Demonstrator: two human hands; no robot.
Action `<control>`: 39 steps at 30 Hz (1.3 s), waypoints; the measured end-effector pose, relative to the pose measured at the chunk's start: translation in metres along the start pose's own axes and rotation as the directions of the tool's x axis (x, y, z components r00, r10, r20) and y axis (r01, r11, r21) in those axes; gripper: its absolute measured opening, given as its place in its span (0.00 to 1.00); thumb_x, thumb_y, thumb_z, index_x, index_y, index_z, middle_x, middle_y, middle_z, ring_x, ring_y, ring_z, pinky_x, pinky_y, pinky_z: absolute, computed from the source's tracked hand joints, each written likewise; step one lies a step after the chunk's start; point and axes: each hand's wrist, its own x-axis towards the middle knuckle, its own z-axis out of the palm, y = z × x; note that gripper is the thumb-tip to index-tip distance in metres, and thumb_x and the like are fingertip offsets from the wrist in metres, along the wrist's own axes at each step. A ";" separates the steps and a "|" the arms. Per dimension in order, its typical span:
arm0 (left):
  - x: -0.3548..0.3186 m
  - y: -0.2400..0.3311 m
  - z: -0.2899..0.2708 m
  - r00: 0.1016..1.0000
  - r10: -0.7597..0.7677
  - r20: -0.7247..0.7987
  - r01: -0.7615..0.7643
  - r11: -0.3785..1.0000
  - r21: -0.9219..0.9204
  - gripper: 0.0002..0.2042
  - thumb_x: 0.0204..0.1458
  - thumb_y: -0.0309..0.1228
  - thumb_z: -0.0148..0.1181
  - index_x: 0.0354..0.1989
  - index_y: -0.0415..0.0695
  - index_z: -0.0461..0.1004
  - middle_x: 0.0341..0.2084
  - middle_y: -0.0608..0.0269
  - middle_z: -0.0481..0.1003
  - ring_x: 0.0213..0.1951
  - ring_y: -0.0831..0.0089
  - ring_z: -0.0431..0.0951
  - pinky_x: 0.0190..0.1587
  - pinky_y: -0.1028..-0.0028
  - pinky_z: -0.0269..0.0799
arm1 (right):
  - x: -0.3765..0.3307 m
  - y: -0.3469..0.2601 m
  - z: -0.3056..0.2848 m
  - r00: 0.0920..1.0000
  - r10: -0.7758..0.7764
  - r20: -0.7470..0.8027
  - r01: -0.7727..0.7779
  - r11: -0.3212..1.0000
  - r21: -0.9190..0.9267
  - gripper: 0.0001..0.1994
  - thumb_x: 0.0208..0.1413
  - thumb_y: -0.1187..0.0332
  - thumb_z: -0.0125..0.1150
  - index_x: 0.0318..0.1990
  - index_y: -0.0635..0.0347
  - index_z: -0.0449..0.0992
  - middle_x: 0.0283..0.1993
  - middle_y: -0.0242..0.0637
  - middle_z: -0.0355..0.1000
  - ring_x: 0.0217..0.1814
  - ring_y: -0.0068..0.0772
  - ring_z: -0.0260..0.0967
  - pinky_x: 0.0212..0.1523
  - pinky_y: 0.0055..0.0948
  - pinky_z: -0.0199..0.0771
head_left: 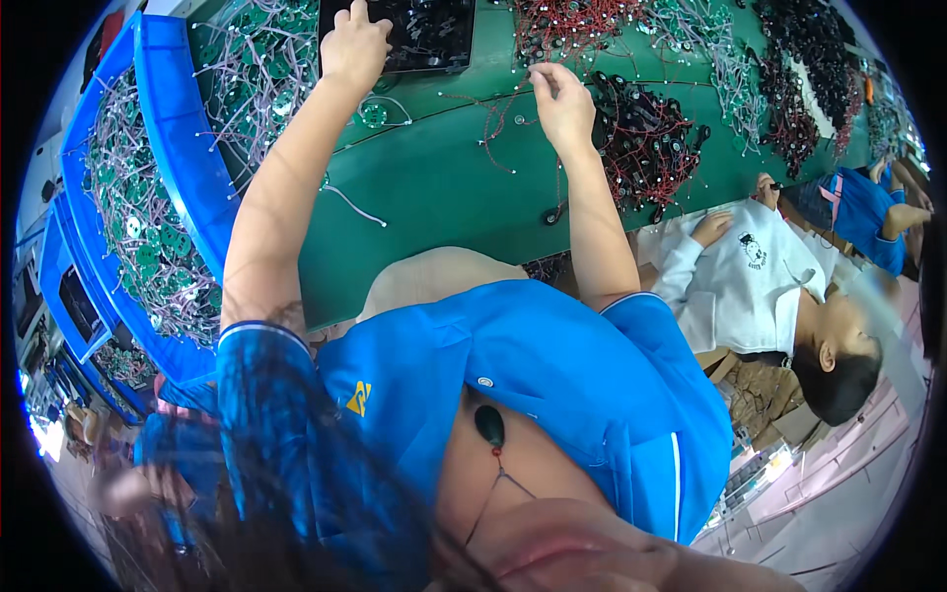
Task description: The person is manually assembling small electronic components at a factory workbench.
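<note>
My left hand (357, 47) is at the left edge of a black tray (419, 59), fingers curled at its rim; what they hold, if anything, is hidden. Small dark parts lie in the tray. To the right, my right hand (567, 107) is closed in a pinch, with a thin red wire (520, 87) at its fingertips. Below its wrist lies a round black part (551, 215) on a thin wire. Beside this hand is a heap of black parts with red wires (646, 138). A round green circuit board (373, 113) with white leads lies below the tray.
A blue bin (178, 118) at left holds many green boards with wires. More heaps of red-wired parts (572, 30) and white-wired boards (715, 59) cover the far side of the green table (424, 197). A person in a white top (755, 271) sits to the right.
</note>
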 end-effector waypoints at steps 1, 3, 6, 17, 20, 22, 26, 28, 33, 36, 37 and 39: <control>0.002 0.000 0.003 1.000 0.004 0.005 -0.004 1.000 -0.004 0.10 0.41 0.33 0.60 0.34 0.51 0.74 0.38 0.58 0.63 0.41 0.62 0.68 0.32 0.70 0.75 | 0.002 0.002 0.001 0.999 0.039 0.005 -0.039 0.999 -0.002 0.05 0.49 0.67 0.56 0.32 0.56 0.74 0.31 0.34 0.72 0.33 0.35 0.70 0.34 0.31 0.68; 0.005 -0.004 0.012 0.996 0.093 -0.011 -0.092 0.993 0.072 0.10 0.40 0.31 0.59 0.34 0.51 0.74 0.37 0.58 0.64 0.41 0.62 0.69 0.32 0.69 0.75 | 0.004 0.009 0.007 0.999 0.050 0.010 -0.050 0.999 -0.008 0.05 0.48 0.67 0.56 0.32 0.55 0.75 0.30 0.34 0.72 0.33 0.36 0.70 0.34 0.32 0.68; 0.010 -0.004 0.028 0.996 0.082 -0.034 -0.082 0.996 0.025 0.08 0.42 0.29 0.56 0.32 0.48 0.73 0.37 0.59 0.64 0.42 0.63 0.69 0.35 0.67 0.74 | 0.002 0.013 0.018 0.995 -0.098 -0.036 0.093 0.990 -0.104 0.04 0.47 0.67 0.57 0.30 0.54 0.75 0.29 0.34 0.72 0.33 0.37 0.69 0.34 0.33 0.68; -0.025 -0.008 -0.015 0.890 -0.148 -0.432 -0.015 0.936 -0.353 0.10 0.46 0.27 0.52 0.38 0.45 0.68 0.27 0.59 0.72 0.34 0.61 0.72 0.36 0.66 0.69 | -0.013 0.015 0.061 0.977 -0.136 0.167 0.189 0.912 -0.365 0.10 0.42 0.65 0.62 0.30 0.58 0.70 0.32 0.37 0.66 0.38 0.38 0.65 0.37 0.37 0.66; -0.027 -0.011 -0.029 0.825 -0.041 -0.563 -0.107 0.968 -0.228 0.09 0.46 0.29 0.55 0.38 0.45 0.72 0.27 0.64 0.73 0.34 0.66 0.70 0.38 0.70 0.67 | -0.013 0.009 0.057 0.958 -0.216 0.187 0.279 0.851 -0.446 0.09 0.42 0.68 0.61 0.30 0.58 0.69 0.32 0.36 0.66 0.37 0.38 0.65 0.36 0.37 0.65; -0.022 -0.017 -0.022 0.836 -0.125 -0.534 -0.051 0.952 -0.302 0.09 0.46 0.30 0.56 0.37 0.45 0.73 0.26 0.64 0.73 0.34 0.66 0.70 0.37 0.70 0.67 | -0.014 0.000 0.047 0.940 -0.327 0.092 0.335 0.848 -0.411 0.09 0.42 0.68 0.61 0.31 0.58 0.69 0.32 0.36 0.66 0.37 0.38 0.65 0.35 0.37 0.65; -0.009 -0.029 -0.006 0.883 -0.372 -0.288 0.137 0.789 -0.599 0.13 0.42 0.38 0.63 0.32 0.42 0.75 0.23 0.59 0.74 0.32 0.65 0.73 0.36 0.73 0.68 | -0.026 -0.040 0.022 0.962 -0.273 -0.024 0.273 0.962 -0.003 0.09 0.45 0.74 0.59 0.35 0.60 0.70 0.35 0.37 0.67 0.38 0.34 0.67 0.36 0.34 0.66; -0.002 -0.027 -0.008 0.897 -0.440 -0.033 0.229 0.528 -0.818 0.15 0.42 0.39 0.64 0.30 0.39 0.75 0.25 0.58 0.76 0.27 0.72 0.75 0.35 0.76 0.69 | -0.027 -0.042 0.024 0.981 0.045 0.188 -0.154 0.772 0.617 0.09 0.49 0.78 0.56 0.39 0.63 0.69 0.39 0.36 0.68 0.40 0.26 0.68 0.39 0.25 0.69; 0.005 -0.020 -0.017 0.887 -0.450 -0.102 0.098 0.401 -0.911 0.12 0.41 0.34 0.65 0.29 0.39 0.74 0.24 0.64 0.76 0.28 0.78 0.73 0.33 0.79 0.68 | -0.045 -0.058 -0.002 0.895 0.091 0.438 -0.445 0.264 0.856 0.08 0.53 0.77 0.54 0.40 0.66 0.67 0.37 0.38 0.68 0.36 0.24 0.66 0.40 0.22 0.69; 0.006 -0.012 -0.034 0.915 -0.396 0.076 0.102 0.046 -0.994 0.13 0.46 0.31 0.61 0.38 0.37 0.71 0.24 0.67 0.73 0.27 0.84 0.68 0.31 0.85 0.62 | -0.051 -0.055 -0.014 0.827 0.021 0.561 -0.562 0.025 0.827 0.07 0.54 0.74 0.54 0.39 0.65 0.68 0.33 0.36 0.69 0.30 0.19 0.64 0.32 0.18 0.67; 0.000 -0.007 -0.041 0.918 -0.390 0.071 0.098 0.049 -0.994 0.13 0.46 0.31 0.61 0.38 0.37 0.71 0.24 0.67 0.73 0.27 0.84 0.68 0.31 0.85 0.62 | -0.052 -0.056 -0.018 0.826 -0.051 0.561 -0.558 0.066 0.827 0.07 0.54 0.72 0.54 0.38 0.64 0.68 0.30 0.33 0.69 0.26 0.17 0.61 0.28 0.16 0.63; -0.021 0.011 -0.062 0.930 -0.359 -0.078 -0.001 0.210 -0.978 0.10 0.45 0.28 0.61 0.36 0.40 0.72 0.22 0.67 0.73 0.23 0.84 0.67 0.24 0.83 0.62 | -0.056 -0.062 -0.028 0.827 -0.111 0.551 -0.541 0.104 0.834 0.06 0.55 0.70 0.54 0.37 0.63 0.69 0.27 0.30 0.68 0.22 0.14 0.59 0.23 0.14 0.59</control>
